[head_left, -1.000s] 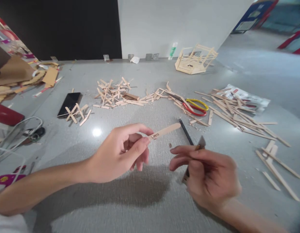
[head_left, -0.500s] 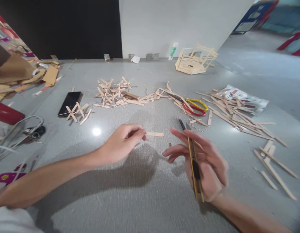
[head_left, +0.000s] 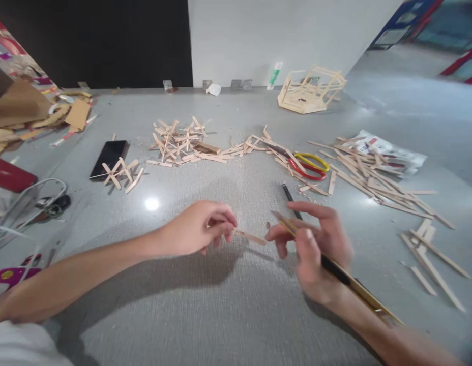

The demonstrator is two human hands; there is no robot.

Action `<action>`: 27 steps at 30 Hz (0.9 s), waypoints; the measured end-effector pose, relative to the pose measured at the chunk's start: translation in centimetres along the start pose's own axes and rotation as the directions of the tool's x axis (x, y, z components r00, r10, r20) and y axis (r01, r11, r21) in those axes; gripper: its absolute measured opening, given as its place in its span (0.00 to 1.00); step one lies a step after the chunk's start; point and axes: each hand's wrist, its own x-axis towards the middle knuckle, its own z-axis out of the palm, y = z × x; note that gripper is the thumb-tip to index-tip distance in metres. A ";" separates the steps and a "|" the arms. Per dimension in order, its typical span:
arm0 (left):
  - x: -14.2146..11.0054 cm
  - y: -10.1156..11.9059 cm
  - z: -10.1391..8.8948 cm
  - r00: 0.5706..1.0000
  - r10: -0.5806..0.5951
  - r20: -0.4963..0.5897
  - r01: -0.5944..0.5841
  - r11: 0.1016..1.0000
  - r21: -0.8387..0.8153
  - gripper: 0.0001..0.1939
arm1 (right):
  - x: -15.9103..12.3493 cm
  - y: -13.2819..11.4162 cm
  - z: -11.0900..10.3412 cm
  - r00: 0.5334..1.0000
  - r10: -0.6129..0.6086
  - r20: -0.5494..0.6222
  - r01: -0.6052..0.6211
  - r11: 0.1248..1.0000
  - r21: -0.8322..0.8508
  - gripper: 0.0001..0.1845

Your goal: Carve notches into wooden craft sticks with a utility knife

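My left hand (head_left: pixel 200 227) is closed in a pinch on one end of a short wooden craft stick (head_left: pixel 253 238), which points right and slightly down just above the table. My right hand (head_left: pixel 320 249) grips a yellow-and-black utility knife (head_left: pixel 341 272), its handle lying back along the wrist. The knife's blade (head_left: pixel 276 214) points left, a little above the stick and apart from it. Behind my right fingers a black pen (head_left: pixel 291 198) lies on the table, its near end hidden.
Piles of craft sticks (head_left: pixel 175 145) spread across the back, with red-and-yellow-handled scissors (head_left: pixel 308 166) among them. More sticks (head_left: pixel 377 178) and a plastic packet (head_left: pixel 406 157) lie right. A hexagonal stick frame (head_left: pixel 304 104) stands behind; a phone (head_left: pixel 110 157) and cables (head_left: pixel 53 188) are left.
My right hand has turned the knife, so its blade now points left toward the stick. The stick in my left hand has tilted down and shifted slightly right.
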 end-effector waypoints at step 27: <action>2.9 -3.9 -1.5 0.960 0.009 0.280 -0.003 1.000 -0.021 0.11 | -0.9 2.5 0.9 0.869 0.090 0.487 0.050 0.962 -0.268 0.15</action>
